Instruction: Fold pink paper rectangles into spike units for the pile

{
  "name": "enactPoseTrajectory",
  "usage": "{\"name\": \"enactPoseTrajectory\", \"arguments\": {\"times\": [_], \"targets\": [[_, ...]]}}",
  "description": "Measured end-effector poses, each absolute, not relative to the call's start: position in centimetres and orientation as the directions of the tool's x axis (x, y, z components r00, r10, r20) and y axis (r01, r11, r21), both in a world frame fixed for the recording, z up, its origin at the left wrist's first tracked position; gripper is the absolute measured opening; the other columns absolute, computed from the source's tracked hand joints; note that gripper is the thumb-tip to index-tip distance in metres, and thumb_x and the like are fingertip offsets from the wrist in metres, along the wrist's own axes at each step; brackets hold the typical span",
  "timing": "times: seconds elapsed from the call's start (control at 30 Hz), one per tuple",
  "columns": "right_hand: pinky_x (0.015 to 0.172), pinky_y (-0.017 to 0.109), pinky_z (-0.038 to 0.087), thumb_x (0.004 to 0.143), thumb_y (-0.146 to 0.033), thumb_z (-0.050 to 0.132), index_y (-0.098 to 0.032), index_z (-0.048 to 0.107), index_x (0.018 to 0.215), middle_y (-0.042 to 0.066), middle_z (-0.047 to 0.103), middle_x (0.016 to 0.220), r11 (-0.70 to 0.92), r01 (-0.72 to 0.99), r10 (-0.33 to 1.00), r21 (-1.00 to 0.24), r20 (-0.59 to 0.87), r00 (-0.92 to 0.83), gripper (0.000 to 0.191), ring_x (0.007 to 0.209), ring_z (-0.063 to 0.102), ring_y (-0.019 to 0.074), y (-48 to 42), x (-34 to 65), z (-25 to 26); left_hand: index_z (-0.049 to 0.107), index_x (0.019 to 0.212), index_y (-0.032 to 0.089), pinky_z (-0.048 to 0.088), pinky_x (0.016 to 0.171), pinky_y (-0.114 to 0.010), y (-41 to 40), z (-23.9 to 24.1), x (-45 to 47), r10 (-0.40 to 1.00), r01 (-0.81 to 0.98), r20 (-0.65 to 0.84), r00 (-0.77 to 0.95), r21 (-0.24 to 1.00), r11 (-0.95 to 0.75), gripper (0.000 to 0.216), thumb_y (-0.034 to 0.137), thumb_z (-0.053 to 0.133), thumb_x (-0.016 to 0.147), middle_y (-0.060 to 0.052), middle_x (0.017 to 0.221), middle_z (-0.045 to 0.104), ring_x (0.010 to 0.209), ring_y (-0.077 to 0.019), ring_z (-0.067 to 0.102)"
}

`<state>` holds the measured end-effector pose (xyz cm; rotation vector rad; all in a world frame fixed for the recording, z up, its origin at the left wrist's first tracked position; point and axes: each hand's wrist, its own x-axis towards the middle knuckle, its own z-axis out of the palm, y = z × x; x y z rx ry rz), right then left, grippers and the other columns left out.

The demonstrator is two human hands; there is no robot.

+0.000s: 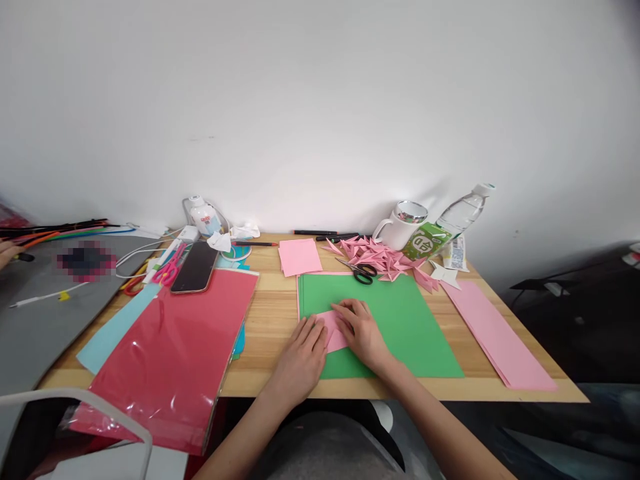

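A small pink paper piece [334, 331] lies on a green sheet [400, 320] near the front of the wooden desk [273, 313]. My left hand [300, 357] rests flat at the paper's left edge, fingers stretched out. My right hand [361, 330] presses down on the paper's right part, fingers flat and together. Both hands touch the pink paper; neither lifts it.
A heap of folded pink pieces [380, 257] with black scissors [361, 271] lies behind the green sheet. Pink sheets [495, 333] right, a pink stack [299, 256], red paper pack [170, 353], phone [195, 267], mug [403, 223], bottle [450, 227]. Another person's hand [6, 252] at far left.
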<state>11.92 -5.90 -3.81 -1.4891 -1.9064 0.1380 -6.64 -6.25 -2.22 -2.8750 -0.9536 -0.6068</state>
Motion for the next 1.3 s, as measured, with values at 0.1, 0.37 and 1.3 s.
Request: {"name": "enactPoseTrajectory", "arguments": {"times": [0.1,0.37,1.3], "targets": [[0.078,0.042,0.052,0.082,-0.009,0.048,-0.018,0.062,0.105,0.011,0.055,0.096,0.355,0.819,0.895,-0.451,0.418,-0.158,0.029,0.091,0.053,0.0241,-5.5,12.3,-3.1,0.048,0.122,0.010,0.042,0.100,-0.044,-6.3,-2.2,-6.7,0.551,0.575,0.375,0.745,0.055,-0.816,0.034,0.018,0.039,0.090,-0.016,0.128,0.054,0.125,-0.0274,0.043],[0.079,0.038,0.050,0.080,-0.007,0.052,-0.016,0.058,0.102,0.010,0.054,0.095,0.321,0.804,0.947,-0.501,0.191,-0.260,0.024,0.087,0.055,0.0205,-4.9,13.2,-1.0,0.051,0.117,0.011,0.044,0.097,-0.047,-6.2,-2.3,-6.9,0.514,0.532,0.378,0.770,0.063,-0.844,0.033,0.009,0.042,0.086,-0.022,0.130,0.050,0.127,-0.0314,0.040],[0.074,0.033,0.053,0.089,-0.013,0.047,-0.019,0.062,0.090,0.007,0.067,0.093,0.514,0.691,0.830,-0.508,0.499,-0.250,0.016,0.085,0.061,0.0175,-7.7,12.8,-2.6,0.058,0.106,0.015,0.045,0.097,-0.047,-5.5,-1.3,-6.7,0.549,0.484,0.357,0.756,0.259,-0.836,0.023,0.017,0.043,0.089,-0.016,0.127,0.049,0.121,-0.0271,0.046]]}}
